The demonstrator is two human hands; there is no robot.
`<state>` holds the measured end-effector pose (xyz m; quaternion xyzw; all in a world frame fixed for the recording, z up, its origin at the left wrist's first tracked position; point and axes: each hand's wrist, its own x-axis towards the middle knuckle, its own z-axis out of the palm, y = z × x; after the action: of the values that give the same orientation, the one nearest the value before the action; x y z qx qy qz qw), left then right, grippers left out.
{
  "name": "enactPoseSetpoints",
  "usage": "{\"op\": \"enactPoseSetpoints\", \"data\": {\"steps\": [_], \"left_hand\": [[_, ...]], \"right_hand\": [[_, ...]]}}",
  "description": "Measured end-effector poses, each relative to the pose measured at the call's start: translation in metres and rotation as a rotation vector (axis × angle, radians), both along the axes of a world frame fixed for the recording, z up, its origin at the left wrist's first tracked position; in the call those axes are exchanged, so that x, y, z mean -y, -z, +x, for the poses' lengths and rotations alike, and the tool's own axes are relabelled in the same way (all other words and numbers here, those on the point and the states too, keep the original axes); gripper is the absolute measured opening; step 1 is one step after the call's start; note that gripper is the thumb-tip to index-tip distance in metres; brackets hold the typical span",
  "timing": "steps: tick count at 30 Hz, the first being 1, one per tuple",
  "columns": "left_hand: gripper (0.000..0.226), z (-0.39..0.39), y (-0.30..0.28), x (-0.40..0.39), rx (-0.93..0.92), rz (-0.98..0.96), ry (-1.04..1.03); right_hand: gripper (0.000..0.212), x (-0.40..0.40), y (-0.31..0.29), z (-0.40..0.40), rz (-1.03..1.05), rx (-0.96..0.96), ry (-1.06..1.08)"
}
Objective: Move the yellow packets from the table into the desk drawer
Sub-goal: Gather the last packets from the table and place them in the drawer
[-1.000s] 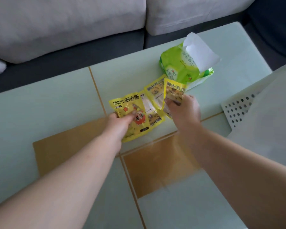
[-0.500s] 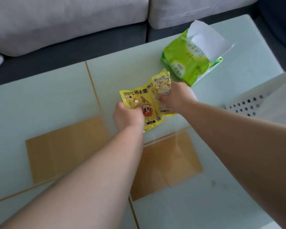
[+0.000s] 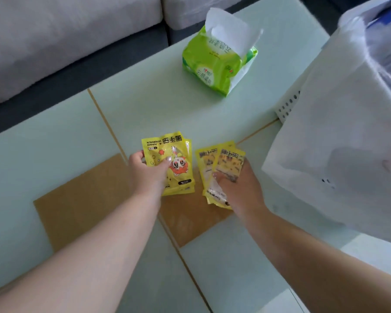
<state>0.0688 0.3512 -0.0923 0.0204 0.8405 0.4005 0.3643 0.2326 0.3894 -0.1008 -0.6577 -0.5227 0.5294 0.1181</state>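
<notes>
My left hand [image 3: 148, 175] grips yellow hand-warmer packets [image 3: 171, 159] with a red cartoon face, stacked and lifted above the pale green table [image 3: 54, 154]. My right hand [image 3: 239, 188] holds two more yellow packets [image 3: 224, 163], fanned out, thumb across their front. Both sets hang over the table's middle, a small gap between them. No drawer shows in the head view.
A green tissue pack [image 3: 215, 62] with a white sheet sticking up stands at the table's far side. A white perforated basket draped in white cloth [image 3: 339, 136] fills the right. A grey sofa [image 3: 66, 35] runs behind the table. Brown panels [image 3: 81, 199] show under the glass.
Both hands have lifted the packets and drawn them toward me, away from the tissue pack. The two sets have separated, left and right.
</notes>
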Motion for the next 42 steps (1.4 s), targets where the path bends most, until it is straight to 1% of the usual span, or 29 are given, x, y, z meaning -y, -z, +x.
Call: {"op": "enactPoseSetpoints", "data": {"steps": [3, 5, 7, 10, 11, 13, 15, 16, 20, 22, 24, 26, 27, 28, 31, 32, 33, 35, 39, 42], "left_hand": [[0.044, 0.01, -0.001, 0.018, 0.076, 0.028, 0.044], [0.037, 0.02, -0.004, 0.031, 0.103, 0.035, 0.111], [0.021, 0.033, -0.009, 0.043, 0.12, 0.032, 0.203], [0.016, 0.053, -0.019, 0.063, 0.145, 0.036, 0.323], [0.017, 0.063, -0.026, 0.077, 0.158, 0.023, 0.386], [0.027, 0.075, -0.031, 0.094, 0.22, 0.027, 0.423], [0.03, 0.092, -0.036, 0.111, 0.262, 0.028, 0.51], [0.029, 0.102, -0.039, 0.118, 0.276, 0.019, 0.559], [0.022, 0.139, -0.042, 0.138, 0.308, -0.01, 0.751], [0.027, 0.158, -0.038, 0.148, 0.31, -0.032, 0.846], [0.031, 0.178, -0.035, 0.156, 0.311, -0.056, 0.931], [0.03, 0.201, -0.034, 0.164, 0.333, -0.077, 0.993], [0.03, 0.21, -0.034, 0.167, 0.353, -0.086, 1.006], [0.031, 0.219, -0.034, 0.17, 0.372, -0.094, 1.026], [0.035, 0.256, -0.038, 0.187, 0.396, -0.111, 1.143], [0.035, 0.264, -0.039, 0.192, 0.396, -0.11, 1.183], [0.034, 0.273, -0.042, 0.197, 0.394, -0.111, 1.221], [0.034, 0.293, -0.045, 0.213, 0.378, -0.12, 1.306], [0.033, 0.331, -0.051, 0.253, 0.366, -0.117, 1.442], [0.04, 0.363, -0.055, 0.303, 0.351, -0.134, 1.537]], "right_hand": [[0.052, 0.014, -0.005, 0.027, -0.008, -0.021, 0.115], [0.054, 0.025, -0.012, 0.046, -0.02, -0.018, 0.164], [0.052, 0.04, -0.017, 0.066, -0.056, -0.016, 0.207], [0.047, 0.067, -0.018, 0.094, -0.144, -0.081, 0.279], [0.04, 0.091, -0.024, 0.106, -0.178, -0.137, 0.347], [0.024, 0.119, -0.029, 0.123, -0.245, -0.239, 0.439], [0.019, 0.154, -0.036, 0.143, -0.297, -0.313, 0.568], [0.021, 0.171, -0.041, 0.151, -0.318, -0.338, 0.63], [0.045, 0.232, -0.048, 0.182, -0.33, -0.416, 0.834], [0.048, 0.26, -0.048, 0.198, -0.3, -0.424, 0.898], [0.035, 0.286, -0.046, 0.214, -0.277, -0.418, 0.997], [0.019, 0.311, -0.043, 0.229, -0.257, -0.436, 1.086], [0.017, 0.321, -0.042, 0.234, -0.256, -0.444, 1.113], [0.021, 0.331, -0.042, 0.239, -0.257, -0.451, 1.139], [0.055, 0.365, -0.043, 0.258, -0.236, -0.472, 1.23], [0.061, 0.374, -0.043, 0.263, -0.23, -0.487, 1.26], [0.064, 0.384, -0.043, 0.268, -0.221, -0.497, 1.29], [0.059, 0.408, -0.045, 0.279, -0.191, -0.512, 1.373], [0.031, 0.461, -0.048, 0.299, -0.141, -0.569, 1.516], [0.019, 0.518, -0.054, 0.314, -0.106, -0.621, 1.64]]}}
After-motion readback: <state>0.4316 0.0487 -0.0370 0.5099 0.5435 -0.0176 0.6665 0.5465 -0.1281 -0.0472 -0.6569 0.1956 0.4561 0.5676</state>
